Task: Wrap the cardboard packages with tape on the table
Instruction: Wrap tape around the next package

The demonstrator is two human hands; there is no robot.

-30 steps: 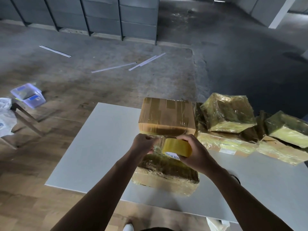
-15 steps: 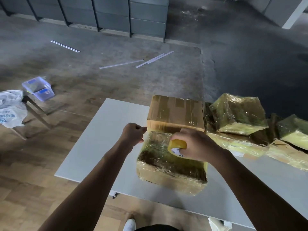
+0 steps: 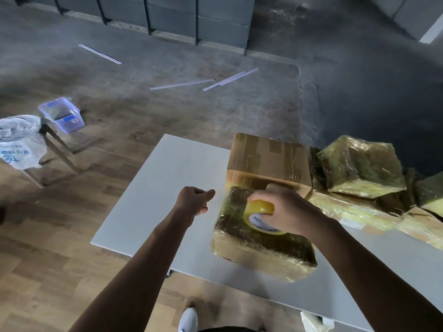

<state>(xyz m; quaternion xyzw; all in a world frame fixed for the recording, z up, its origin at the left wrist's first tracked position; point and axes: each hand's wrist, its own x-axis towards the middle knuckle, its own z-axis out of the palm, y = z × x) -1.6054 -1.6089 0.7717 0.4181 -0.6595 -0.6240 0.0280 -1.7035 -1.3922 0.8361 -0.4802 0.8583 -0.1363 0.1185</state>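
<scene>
1. Table (image 3: 153, 202): pale grey top, you stand at its near edge.
2. Package (image 3: 237, 238): cardboard under glossy yellowish film, lying flat at the table's near side, directly under your right hand.
3. Roll (image 3: 260, 213): yellow tape on a white printed core, tilted, its lower rim touching the package top.
4. Right hand (image 3: 290, 209): yours, fingers wrapped over the roll from above, holding it against the package.
5. Left hand (image 3: 193, 200): yours, over the bare table just left of the package, apart from it. Fingers curled in, thumb tip pointing toward the package. Whether a clear tape end sits in that pinch cannot be told.
6. Brown box (image 3: 268, 159): taller, taped in strips, touching the package's far side.
7. Wrapped packages (image 3: 359, 164): several, piled at the table's right, one tilted on top.
8. Tub (image 3: 61, 113): clear plastic, on a low stand at your far left.
9. Bag (image 3: 20, 137): white, printed, beside the tub.
10. Strips (image 3: 182, 83): pale, thin, scattered on the grey floor beyond the table.
11. Shoe (image 3: 188, 319): white, on the wood floor below the table's edge.
</scene>
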